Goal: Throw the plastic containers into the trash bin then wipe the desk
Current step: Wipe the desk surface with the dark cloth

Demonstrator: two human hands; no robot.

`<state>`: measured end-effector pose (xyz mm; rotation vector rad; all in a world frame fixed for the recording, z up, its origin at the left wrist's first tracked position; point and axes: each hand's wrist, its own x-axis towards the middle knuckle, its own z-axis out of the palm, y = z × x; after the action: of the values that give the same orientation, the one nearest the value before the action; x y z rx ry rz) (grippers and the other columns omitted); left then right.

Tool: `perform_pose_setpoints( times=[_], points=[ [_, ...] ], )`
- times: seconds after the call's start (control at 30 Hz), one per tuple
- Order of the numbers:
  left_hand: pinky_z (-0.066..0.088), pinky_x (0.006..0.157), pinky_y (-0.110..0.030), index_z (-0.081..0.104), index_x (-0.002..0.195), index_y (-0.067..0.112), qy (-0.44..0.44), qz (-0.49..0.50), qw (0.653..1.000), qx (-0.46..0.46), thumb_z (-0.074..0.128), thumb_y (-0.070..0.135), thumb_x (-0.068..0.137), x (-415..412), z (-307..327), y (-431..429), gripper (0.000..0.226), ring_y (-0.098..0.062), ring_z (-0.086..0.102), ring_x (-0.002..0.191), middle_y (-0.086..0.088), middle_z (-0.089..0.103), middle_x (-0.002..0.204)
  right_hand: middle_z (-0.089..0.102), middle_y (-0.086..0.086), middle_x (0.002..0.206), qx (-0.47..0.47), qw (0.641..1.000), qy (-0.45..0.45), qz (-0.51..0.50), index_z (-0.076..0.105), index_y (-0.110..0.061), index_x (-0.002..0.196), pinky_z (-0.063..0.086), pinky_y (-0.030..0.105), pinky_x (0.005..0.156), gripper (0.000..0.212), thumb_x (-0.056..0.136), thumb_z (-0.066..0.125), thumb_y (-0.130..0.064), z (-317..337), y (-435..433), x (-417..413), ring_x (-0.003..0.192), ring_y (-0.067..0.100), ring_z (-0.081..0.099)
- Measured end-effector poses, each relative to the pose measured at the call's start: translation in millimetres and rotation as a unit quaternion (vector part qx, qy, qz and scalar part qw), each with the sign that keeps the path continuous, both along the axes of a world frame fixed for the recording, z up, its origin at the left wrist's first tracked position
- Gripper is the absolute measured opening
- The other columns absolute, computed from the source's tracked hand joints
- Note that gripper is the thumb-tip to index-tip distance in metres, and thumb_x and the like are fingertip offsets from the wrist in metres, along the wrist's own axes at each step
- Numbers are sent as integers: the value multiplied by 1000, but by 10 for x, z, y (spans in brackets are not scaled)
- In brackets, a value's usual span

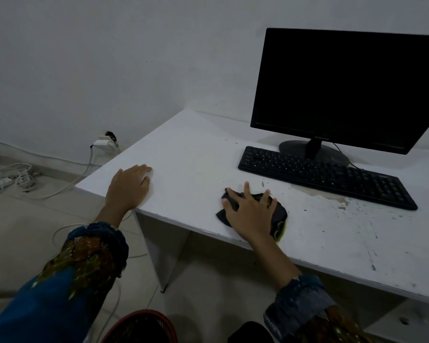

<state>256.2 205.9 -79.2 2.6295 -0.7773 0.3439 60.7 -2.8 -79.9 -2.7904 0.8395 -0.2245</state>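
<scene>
Cloth [280, 212] lies on the desk [196, 149] just in front of the keyboard [325, 177], pressed under my right hand [250, 215], fingers spread. My left hand [130, 186] rests flat and relaxed on the desk, well left of the keyboard.

Dim, flat indoor light with a grey-blue cast, underexposed. Light is diffuse, direction hard to tell. Wall [109, 58] evenly grey, a little darker toward the frame corners. Desk [196, 144] top is the brightest surface, palest toward its 9 o'clock corner. Fingertips of the left hand [129, 186] smear into the white there. Monitor [344, 90] screen dead black, soft faint shadow round its stand. Space under the desk at 5 o'clock murky. Wide-angle bend: desk edges bow. Left sleeve [72, 280] at 7 o'clock soft, smeared.
</scene>
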Motion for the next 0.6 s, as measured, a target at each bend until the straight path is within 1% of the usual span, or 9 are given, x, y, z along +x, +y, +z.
perform_pose_setpoints(
  times=[0.13,0.3,0.43,0.53,0.6],
  points=[
    [19,114,-45,49,135,10,1,8,1000,12,34,17,99,-27,-9,-28,39,-26,40,134,-8,47,143,6,0,160,16,999,-5,46,24,-44,145,-12,62,111,51,96,19,-56,25,334,207,142,48,-6],
    [20,114,-45,48,136,11,-8,22,1000,20,33,17,99,-58,-22,-21,41,-25,38,136,-8,44,145,4,-1,161,57,989,-1,134,24,-41,146,-15,63,110,51,98,14,-53,89,784,501,141,48,-11],
    [22,113,-47,49,136,10,-10,25,999,25,34,17,99,-49,-29,-19,40,-25,40,135,-9,45,145,11,-4,160,48,975,-11,215,30,-44,143,-10,61,113,46,99,19,-50,99,1000,522,143,45,-4],
    [27,110,-49,50,134,7,-15,22,999,34,34,16,99,-59,-47,1,39,-27,43,132,-10,47,143,21,-6,158,38,969,-42,241,38,-45,139,-7,58,115,42,99,26,-49,71,977,444,145,40,3],
    [27,110,-48,50,134,7,-17,23,999,26,34,15,99,-78,-49,10,39,-28,44,131,-10,48,142,25,-6,156,32,965,-60,252,42,-45,137,-4,55,115,40,99,30,-48,58,914,371,145,37,8]
  ],
)
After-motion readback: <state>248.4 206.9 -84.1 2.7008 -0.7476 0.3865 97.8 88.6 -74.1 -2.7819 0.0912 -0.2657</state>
